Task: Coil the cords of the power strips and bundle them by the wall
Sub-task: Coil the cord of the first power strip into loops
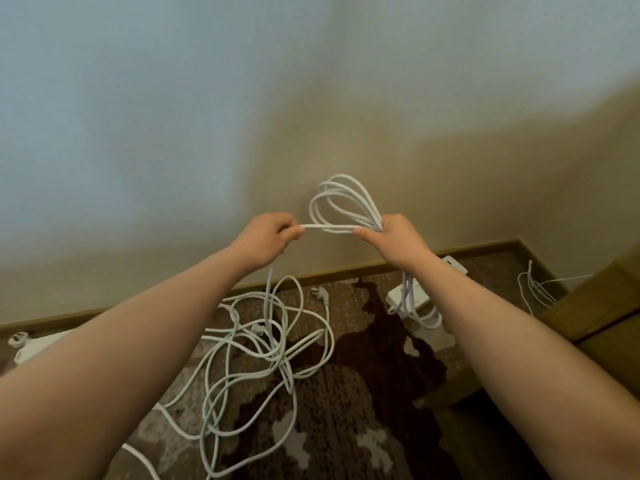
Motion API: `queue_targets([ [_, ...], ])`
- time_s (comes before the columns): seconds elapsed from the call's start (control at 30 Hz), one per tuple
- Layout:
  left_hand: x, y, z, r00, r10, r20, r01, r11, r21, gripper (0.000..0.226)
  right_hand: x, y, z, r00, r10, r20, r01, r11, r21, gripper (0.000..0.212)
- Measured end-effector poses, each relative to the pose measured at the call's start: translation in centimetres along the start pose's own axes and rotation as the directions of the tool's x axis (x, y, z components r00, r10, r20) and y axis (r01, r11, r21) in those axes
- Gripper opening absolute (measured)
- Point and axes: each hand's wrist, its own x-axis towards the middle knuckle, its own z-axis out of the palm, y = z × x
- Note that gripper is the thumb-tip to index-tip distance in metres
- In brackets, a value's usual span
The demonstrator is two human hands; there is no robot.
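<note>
Head view, looking down past two bare forearms toward a pale wall (173, 116) and a brown skirting board (329, 270). Right hand (394, 237) raised in front of the wall, grip closed round a bunch of white cord loops (341, 202); loops standing up above the fist, more loops hanging below the wrist down to a white power strip (410, 297) lying on the floor just beside the skirting board. Left hand (268, 237) level with the right, grip pinching the same white cord between thumb and curled fingers, a short straight run of cord spanning from one hand to the other. From the left hand, cord dropping straight down into a loose tangle of white cord (256, 358) spread over a patterned brown carpet (363, 393). White plug (320, 294) lying on the carpet near the skirting board, above the tangle. Second white power strip (31, 346) at far left, partly hidden behind the left forearm. Thin white wires (535, 291) at far right by the corner, next to a wooden furniture edge (606, 306).
</note>
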Motion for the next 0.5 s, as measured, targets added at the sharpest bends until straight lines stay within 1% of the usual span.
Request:
queue_targets([
  [0.07, -1.0, -1.6, 0.6, 0.994, -0.089, 0.065, 0.097, 0.987, -0.126, 0.026, 0.3, 0.5, -0.4, 0.99, 0.053, -0.132, -0.056, 0.998, -0.018, 0.031],
  [0.13, -2.0, -2.9, 1.1, 0.978, -0.15, 0.147, 0.172, 0.973, -0.152, 0.031, 0.6, 0.9, -0.8, 0.965, 0.098, -0.242, -0.09, 0.995, 0.044, 0.033],
  [0.2, -2.7, -3.5, 1.3, 0.965, -0.179, 0.192, 0.206, 0.97, -0.132, 0.036, 0.7, 1.0, -1.0, 0.953, 0.131, -0.274, -0.099, 0.987, 0.126, 0.034],
  [0.23, -2.7, -3.4, 1.1, 0.964, -0.195, 0.181, 0.219, 0.968, -0.123, 0.037, 0.7, 1.1, -0.9, 0.961, 0.135, -0.243, -0.096, 0.982, 0.166, 0.033],
  [0.27, -2.5, -2.8, 0.8, 0.968, -0.21, 0.138, 0.227, 0.966, -0.126, 0.037, 0.6, 1.1, -0.7, 0.975, 0.129, -0.182, -0.09, 0.974, 0.206, 0.033],
  [0.33, -1.5, -0.7, -0.6, 0.977, -0.207, -0.043, 0.196, 0.963, -0.184, 0.035, 0.2, 1.0, 0.0, 0.996, 0.086, -0.026, -0.077, 0.97, 0.23, 0.033],
  [0.4, 0.0, 2.7, -3.2, 0.95, -0.135, -0.281, 0.067, 0.969, -0.239, 0.031, -0.1, 0.7, 0.6, 0.997, 0.031, 0.065, -0.043, 0.98, 0.192, 0.033],
  [0.43, 0.7, 4.5, -4.7, 0.918, -0.069, -0.391, -0.024, 0.973, -0.229, 0.03, -0.2, 0.5, 0.7, 0.998, 0.011, 0.067, -0.024, 0.982, 0.189, 0.034],
  [0.47, 1.3, 6.1, -6.2, 0.881, 0.006, -0.473, -0.118, 0.971, -0.208, 0.03, -0.2, 0.3, 0.6, 0.999, -0.003, 0.044, -0.007, 0.978, 0.209, 0.036],
  [0.5, 1.6, 7.5, -7.4, 0.85, 0.076, -0.522, -0.203, 0.96, -0.191, 0.03, -0.2, 0.1, 0.4, 1.0, -0.009, 0.003, 0.008, 0.965, 0.262, 0.037],
])
